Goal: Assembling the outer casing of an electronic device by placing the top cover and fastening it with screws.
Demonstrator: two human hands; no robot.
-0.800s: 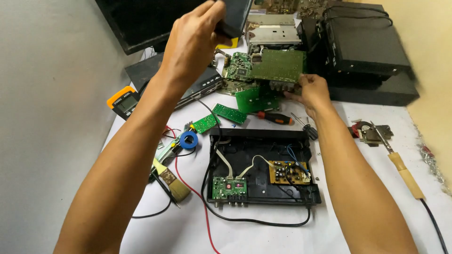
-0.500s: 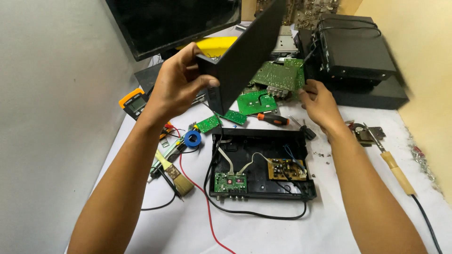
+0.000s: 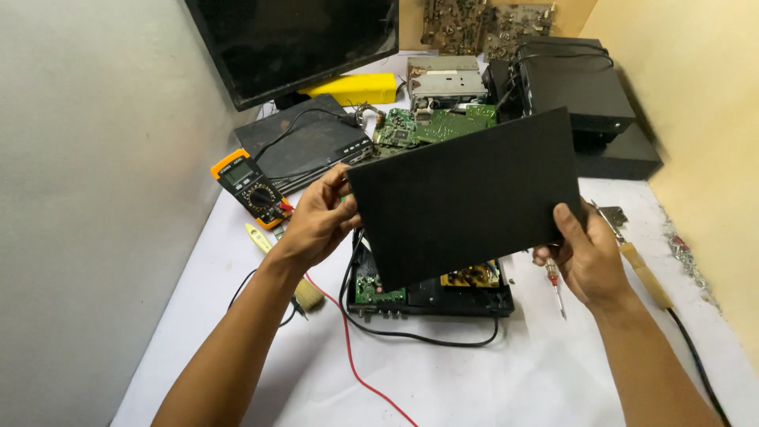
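Note:
I hold a flat black metal cover panel with both hands, tilted, above an opened black electronics box. My left hand grips the panel's left edge. My right hand grips its lower right corner. The panel hides most of the box; a green circuit board and a brownish board show below its edge.
A yellow multimeter lies at the left with a red lead trailing forward. A soldering iron and a screwdriver lie to the right. Behind are a dark monitor, black boxes, loose green boards and a yellow case.
The panel came down from near the monitor toward me and turned flat-on. My right hand left the boards at the back and took the panel's right corner.

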